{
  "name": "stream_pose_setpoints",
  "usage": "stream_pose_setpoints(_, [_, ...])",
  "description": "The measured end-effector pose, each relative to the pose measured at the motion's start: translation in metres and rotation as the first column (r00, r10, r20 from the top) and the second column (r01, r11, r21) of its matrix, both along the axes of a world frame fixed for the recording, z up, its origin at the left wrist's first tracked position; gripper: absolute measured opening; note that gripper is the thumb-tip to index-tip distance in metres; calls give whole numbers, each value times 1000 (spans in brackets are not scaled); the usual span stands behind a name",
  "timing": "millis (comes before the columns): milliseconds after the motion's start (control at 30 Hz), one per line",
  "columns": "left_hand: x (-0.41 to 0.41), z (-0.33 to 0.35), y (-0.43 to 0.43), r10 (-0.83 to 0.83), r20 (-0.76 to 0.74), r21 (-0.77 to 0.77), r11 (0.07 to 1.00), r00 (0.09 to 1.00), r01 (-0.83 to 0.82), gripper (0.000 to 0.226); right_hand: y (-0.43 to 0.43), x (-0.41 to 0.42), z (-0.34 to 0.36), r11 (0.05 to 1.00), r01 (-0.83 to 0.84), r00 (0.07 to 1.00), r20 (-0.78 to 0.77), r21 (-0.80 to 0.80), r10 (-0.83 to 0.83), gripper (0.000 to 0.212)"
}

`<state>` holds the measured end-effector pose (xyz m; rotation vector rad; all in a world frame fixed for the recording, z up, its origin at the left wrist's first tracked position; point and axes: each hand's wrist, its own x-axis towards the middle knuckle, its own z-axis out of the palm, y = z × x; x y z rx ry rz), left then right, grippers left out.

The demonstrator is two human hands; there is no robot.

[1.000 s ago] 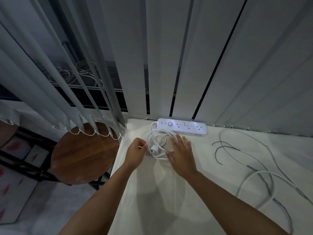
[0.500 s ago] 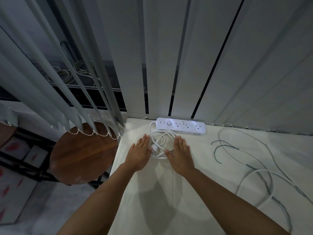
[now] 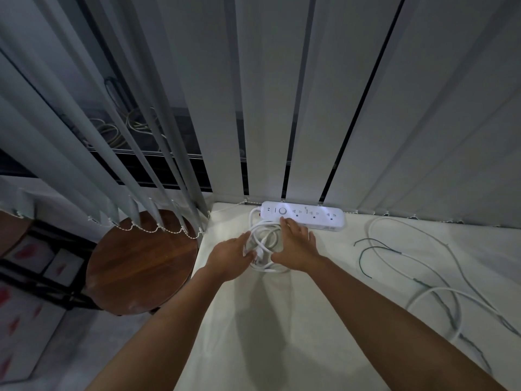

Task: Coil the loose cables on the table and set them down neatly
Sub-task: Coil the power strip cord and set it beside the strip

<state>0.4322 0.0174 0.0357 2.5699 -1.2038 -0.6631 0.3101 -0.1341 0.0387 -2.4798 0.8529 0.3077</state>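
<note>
A white power strip (image 3: 307,215) lies at the back of the white table (image 3: 282,334), against the blinds. Its white cord (image 3: 263,237) sits coiled just in front of its left end, with the plug in the middle of the coil. My left hand (image 3: 229,253) rests flat against the coil's left side, fingers straight. My right hand (image 3: 296,244) presses flat on the coil's right side, fingertips reaching the strip's front edge. A long loose white cable (image 3: 431,292) with dark bare wire ends sprawls over the right half of the table.
A round brown wooden stool (image 3: 141,263) stands left of the table, below its edge. Grey vertical blinds (image 3: 282,108) hang along the back. A dark shelf frame (image 3: 42,277) stands at the far left on the floor.
My left hand let go of its pinch on the cord and flattened beside the coil. Both hands closed in on the coil and my right hand slid toward the power strip.
</note>
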Motion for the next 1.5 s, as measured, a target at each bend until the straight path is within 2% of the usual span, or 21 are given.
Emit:
stream_pose_setpoints(233, [3,2,-2,-19,17,18,1000,1000,19,63,-9,6,7,990,-123,991,-64,-67,119,96])
stream_pose_setpoints(333, [1,3,-4,-49,50,46,998,998,47,64,-11,8,13,951,-223,972,-126,-215,199,88])
stream_pose_setpoints(400, [-3,1,-6,-88,89,103,992,992,78,66,-12,12,16,893,-291,955,-161,-344,249,81])
stream_pose_setpoints(467, [-6,-3,-9,-124,137,178,979,983,98,68,-10,14,13,863,-307,951,-153,-402,267,81])
stream_pose_setpoints(533, [-8,-6,-12,-109,138,217,973,984,77,70,-7,10,4,902,-257,966,-115,-347,231,87])
stream_pose_setpoints(667, [-10,-14,-10,-59,74,191,981,996,44,68,-5,-4,-15,967,-175,984,-69,-188,164,88])
stream_pose_setpoints(800, [-2,-20,-6,13,-58,177,984,998,-2,68,-2,-14,-21,966,-147,987,37,-212,159,85])
stream_pose_setpoints(933, [3,-19,-4,73,-146,116,992,987,-56,78,4,-32,-25,965,-71,986,129,-251,106,79])
stream_pose_setpoints(1000, [4,-18,-7,109,-173,113,989,979,-91,78,8,-38,-25,966,-61,987,131,-251,97,78])
stream_pose_setpoints(1100, [5,-14,-8,87,-160,108,992,983,-71,62,12,-42,-22,974,-64,987,129,-218,93,77])
stream_pose_setpoints(1233, [4,-4,-1,102,-249,11,995,963,-103,72,17,-43,-16,978,-56,988,133,-201,84,74])
stream_pose_setpoints(1367, [2,0,5,148,-265,-39,986,953,-164,53,18,-45,-13,981,-33,994,98,-192,52,71])
stream_pose_setpoints(1500, [-2,7,9,157,-259,-88,979,953,-185,52,19,-57,-10,982,-16,998,59,-187,28,69])
